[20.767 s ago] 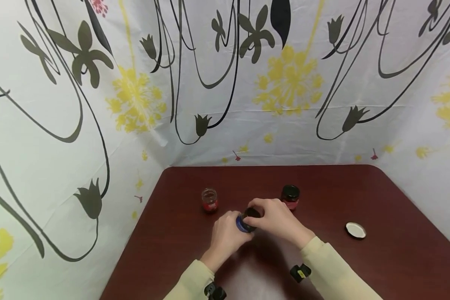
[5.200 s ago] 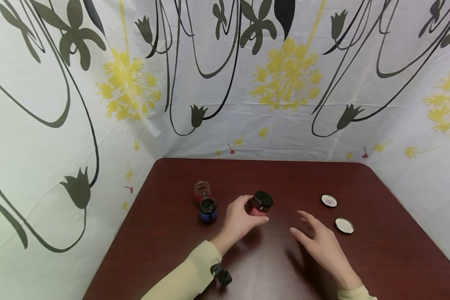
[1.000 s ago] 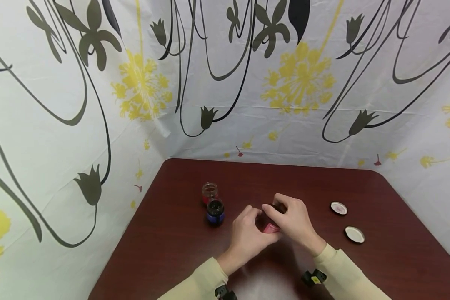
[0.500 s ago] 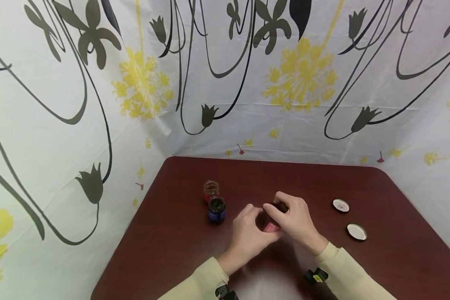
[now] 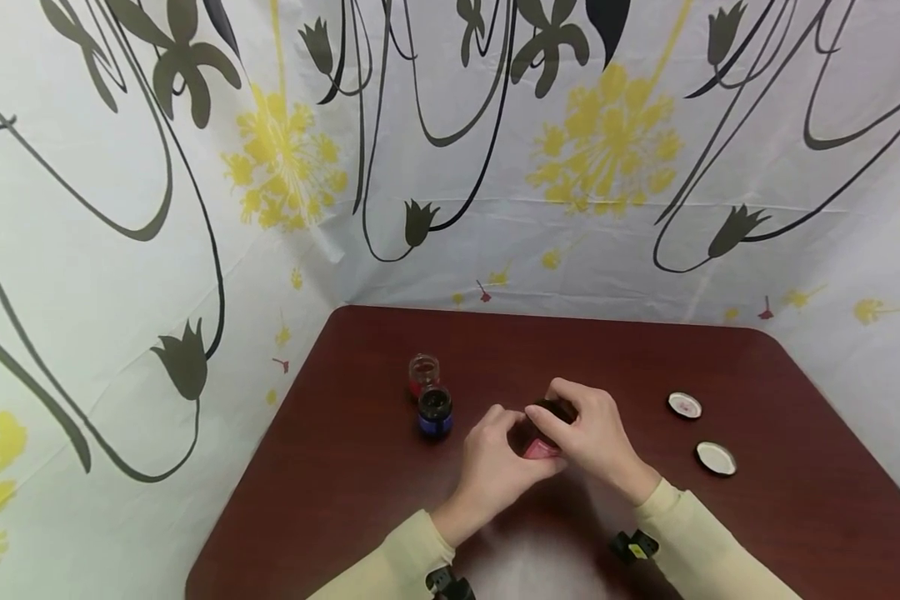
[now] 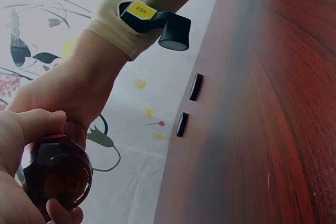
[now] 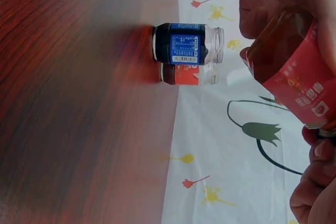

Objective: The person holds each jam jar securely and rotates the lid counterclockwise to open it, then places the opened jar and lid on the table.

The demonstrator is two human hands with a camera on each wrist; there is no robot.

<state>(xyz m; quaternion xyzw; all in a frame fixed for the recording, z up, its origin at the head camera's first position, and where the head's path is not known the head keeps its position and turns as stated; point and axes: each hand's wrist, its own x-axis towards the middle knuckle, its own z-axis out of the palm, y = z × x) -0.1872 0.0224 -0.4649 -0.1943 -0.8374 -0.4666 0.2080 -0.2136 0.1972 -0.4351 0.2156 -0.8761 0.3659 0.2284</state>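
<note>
My left hand (image 5: 491,462) grips a glass jar with a pinkish-red label (image 5: 542,450), held tilted above the table. Its dark lid (image 5: 555,410) is under the curled thumb and fingers of my right hand (image 5: 592,433). The right wrist view shows the jar's label (image 7: 302,80) and brown contents, with the lid mostly hidden by the fingers. The jar's round base (image 6: 65,182) faces the left wrist camera. To the left stand a lidless blue-labelled jar (image 5: 435,423) with dark contents and, close behind it, a lidless red-labelled jar (image 5: 423,373).
Two round lids lie with their white undersides up on the right of the table: a farther lid (image 5: 685,406) and a nearer lid (image 5: 716,458). The dark red table (image 5: 307,500) meets a patterned white cloth (image 5: 465,183) at the back and sides.
Earlier the blue-labelled jar was in my hands and one lid lay on the table; it now stands lidless at left. My right hand has since come onto the third jar's lid. The last second shows little change.
</note>
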